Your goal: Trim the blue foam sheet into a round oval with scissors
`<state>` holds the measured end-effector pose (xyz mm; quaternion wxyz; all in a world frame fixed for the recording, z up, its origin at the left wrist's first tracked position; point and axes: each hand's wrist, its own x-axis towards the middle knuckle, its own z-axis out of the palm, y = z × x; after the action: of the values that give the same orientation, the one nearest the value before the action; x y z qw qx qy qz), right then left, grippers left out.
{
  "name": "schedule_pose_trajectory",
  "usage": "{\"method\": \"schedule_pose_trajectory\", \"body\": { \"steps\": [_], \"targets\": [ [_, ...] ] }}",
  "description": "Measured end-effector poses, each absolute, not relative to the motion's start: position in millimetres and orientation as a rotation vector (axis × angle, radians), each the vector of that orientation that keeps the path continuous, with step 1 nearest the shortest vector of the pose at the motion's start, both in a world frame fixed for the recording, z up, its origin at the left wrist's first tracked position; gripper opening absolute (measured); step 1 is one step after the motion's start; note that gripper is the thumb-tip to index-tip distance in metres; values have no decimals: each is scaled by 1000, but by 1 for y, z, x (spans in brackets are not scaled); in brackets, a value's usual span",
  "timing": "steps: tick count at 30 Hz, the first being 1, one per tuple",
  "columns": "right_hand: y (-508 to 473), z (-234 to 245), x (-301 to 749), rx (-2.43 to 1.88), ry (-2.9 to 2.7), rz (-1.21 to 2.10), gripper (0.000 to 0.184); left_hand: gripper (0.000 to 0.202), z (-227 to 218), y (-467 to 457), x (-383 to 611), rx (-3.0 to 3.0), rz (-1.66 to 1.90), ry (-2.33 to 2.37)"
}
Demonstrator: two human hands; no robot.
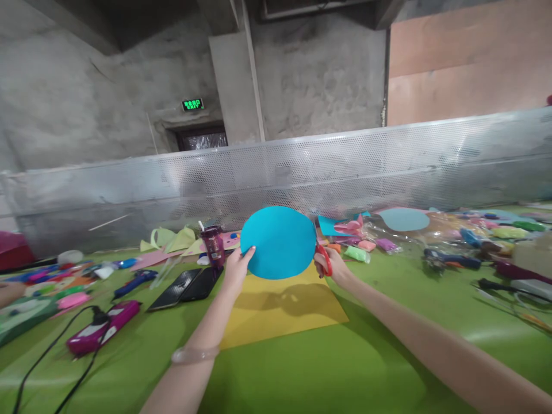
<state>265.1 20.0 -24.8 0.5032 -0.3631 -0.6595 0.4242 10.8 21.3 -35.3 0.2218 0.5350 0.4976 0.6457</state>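
Note:
A round sheet of blue paper [278, 242] is held up in front of me, above the table. My left hand [240, 265] pinches its lower left edge, thumb on the near face. Red-handled scissors [326, 261] are gripped in my right hand [334, 267], with the blades up against the disc's right edge. How far the blades are apart, I cannot tell. Beneath the disc lies a yellow sheet [280, 316], flat on the green tabletop and crossed by the shadow of hands and paper.
Left of the yellow sheet are a black phone [176, 288], a purple cup [213, 247], a blue glue gun [134, 283] and a magenta power strip [104, 328] with cords. Another glue gun [452, 260] and bagged clay [357, 253] lie right. A perforated metal panel [280, 172] backs the table.

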Motion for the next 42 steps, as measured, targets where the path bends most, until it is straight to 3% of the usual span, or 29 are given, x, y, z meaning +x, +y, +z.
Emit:
{"method": "schedule_pose_trajectory", "body": {
  "steps": [42],
  "targets": [
    [39, -43, 270, -911, -1687, 949, 18, 49, -36, 27, 6, 1403, 1865, 1290]
  ]
}}
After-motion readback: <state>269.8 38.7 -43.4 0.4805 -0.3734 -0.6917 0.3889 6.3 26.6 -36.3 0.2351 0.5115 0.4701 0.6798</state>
